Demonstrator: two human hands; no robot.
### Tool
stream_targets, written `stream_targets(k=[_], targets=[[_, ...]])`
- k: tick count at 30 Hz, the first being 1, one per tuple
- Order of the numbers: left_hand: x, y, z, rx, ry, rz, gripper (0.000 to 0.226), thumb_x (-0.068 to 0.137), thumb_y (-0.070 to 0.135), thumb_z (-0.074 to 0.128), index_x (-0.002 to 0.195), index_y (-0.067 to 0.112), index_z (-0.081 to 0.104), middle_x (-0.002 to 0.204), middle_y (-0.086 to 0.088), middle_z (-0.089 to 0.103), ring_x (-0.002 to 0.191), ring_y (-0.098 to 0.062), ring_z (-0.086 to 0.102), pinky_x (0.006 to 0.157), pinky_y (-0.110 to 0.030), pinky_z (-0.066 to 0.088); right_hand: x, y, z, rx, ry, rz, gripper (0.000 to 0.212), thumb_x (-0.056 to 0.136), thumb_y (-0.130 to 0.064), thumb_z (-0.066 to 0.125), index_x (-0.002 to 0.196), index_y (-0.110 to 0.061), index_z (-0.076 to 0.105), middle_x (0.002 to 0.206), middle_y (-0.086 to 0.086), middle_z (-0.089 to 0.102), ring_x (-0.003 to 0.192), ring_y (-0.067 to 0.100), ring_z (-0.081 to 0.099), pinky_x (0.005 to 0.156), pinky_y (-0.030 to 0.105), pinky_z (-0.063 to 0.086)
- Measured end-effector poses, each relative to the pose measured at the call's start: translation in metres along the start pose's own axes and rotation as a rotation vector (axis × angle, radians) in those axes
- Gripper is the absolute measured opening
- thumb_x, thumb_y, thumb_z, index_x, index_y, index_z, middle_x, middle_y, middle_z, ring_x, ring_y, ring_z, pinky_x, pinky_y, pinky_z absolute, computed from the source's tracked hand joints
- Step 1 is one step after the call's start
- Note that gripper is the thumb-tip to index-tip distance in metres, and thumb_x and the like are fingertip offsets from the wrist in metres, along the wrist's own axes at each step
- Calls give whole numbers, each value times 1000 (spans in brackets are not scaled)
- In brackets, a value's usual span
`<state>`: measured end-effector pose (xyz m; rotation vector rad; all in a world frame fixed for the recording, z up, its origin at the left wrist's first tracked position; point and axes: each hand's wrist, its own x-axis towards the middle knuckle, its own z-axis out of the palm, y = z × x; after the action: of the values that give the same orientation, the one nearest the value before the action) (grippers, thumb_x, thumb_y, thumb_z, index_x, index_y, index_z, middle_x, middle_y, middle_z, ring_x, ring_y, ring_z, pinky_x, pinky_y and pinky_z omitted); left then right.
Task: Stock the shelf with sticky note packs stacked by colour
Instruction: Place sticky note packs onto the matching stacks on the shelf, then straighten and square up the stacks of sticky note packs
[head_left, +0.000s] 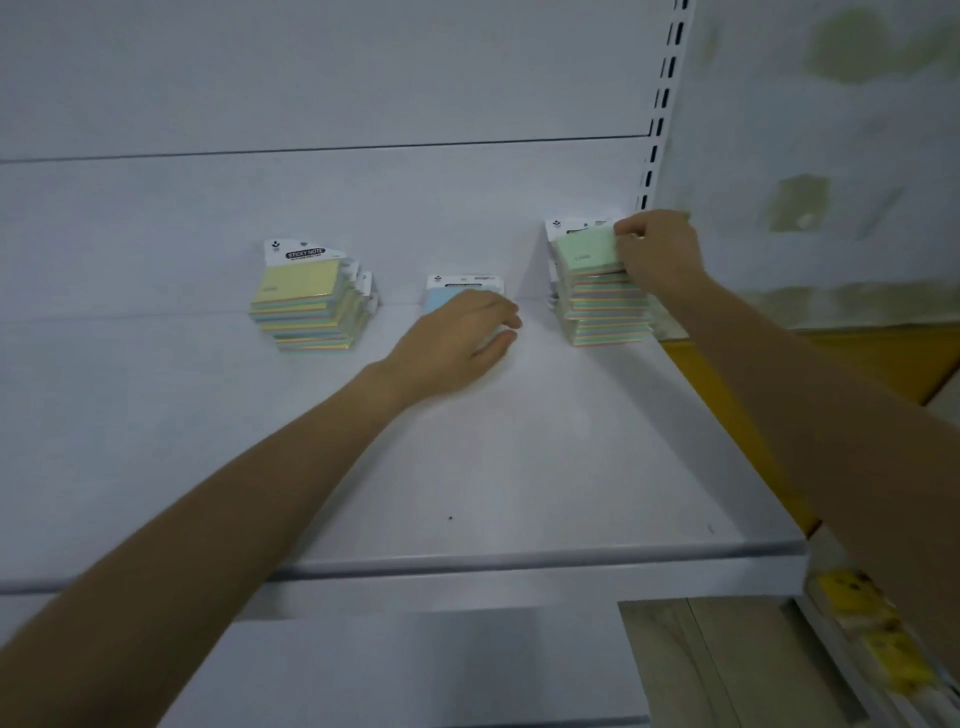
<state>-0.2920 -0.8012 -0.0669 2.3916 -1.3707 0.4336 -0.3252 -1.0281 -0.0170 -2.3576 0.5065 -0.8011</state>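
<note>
Three groups of sticky note packs stand at the back of the white shelf (467, 467). On the left is a leaning stack topped by a yellow pack (311, 306). In the middle lies a blue pack (447, 299), and my left hand (462, 340) rests flat on it with straight fingers, covering most of it. On the right rises a taller stack (605, 306) topped by a green pack (587, 254). My right hand (657, 254) grips the right edge of that green pack with curled fingers.
The shelf's white back panel and a slotted upright (660, 104) stand behind the stacks. A yellow surface (737, 374) shows to the right of the shelf. Lower right, wooden boards (691, 665) and yellow-labelled items (862, 618) lie below the shelf edge.
</note>
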Motion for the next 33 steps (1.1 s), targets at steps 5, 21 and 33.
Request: stream_targets(k=[5,21,33], targets=[[-21,3,0,22,-93,49,51,85,49,38,116,15,61,124,-1,62,120,-19,53,97,-20,35,1,1,10,-211,100,-127,35,90,-17,39,117,-10,60,127,17,54,122,35,42,104,36,28],[-96,-99,-77,186,170,50,49,84,44,38,115,15,63,115,-4,68,108,-11,52,82,-23,42,-82,-123,124,-394,-148,-781,37,73,-19,45,99,-4,67,98,19,69,88,40,65,76,41,54],[-99,-180,-88,-177,207,-349,42,91,29,51,128,8,49,127,-15,52,117,-27,51,97,-32,39,-107,-177,167,-1,-129,-348,51,82,-23,44,132,-12,44,133,10,47,118,29,50,96,44,44]])
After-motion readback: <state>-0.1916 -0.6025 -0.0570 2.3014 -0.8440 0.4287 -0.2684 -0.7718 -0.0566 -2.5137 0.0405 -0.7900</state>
